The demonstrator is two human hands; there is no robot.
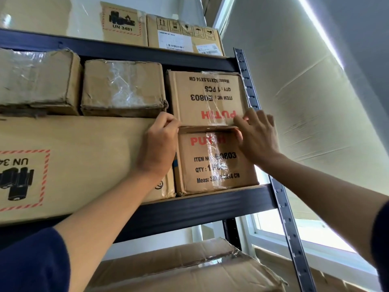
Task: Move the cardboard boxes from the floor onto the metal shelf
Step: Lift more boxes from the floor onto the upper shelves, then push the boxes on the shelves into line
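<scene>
Now upper box [207, 98] btwn both hands' fingertips [172, 123].

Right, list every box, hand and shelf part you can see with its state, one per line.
Upper PUTIH box: upside down, stacked on the lower one.
Lower PUTIH box: upright, on the shelf board.
Left hand: fingers curled at the upper box's bottom left corner.
Right hand: fingers at its bottom right corner.
Crushed box: dented, taped.
Shelf upright: standing.
</scene>
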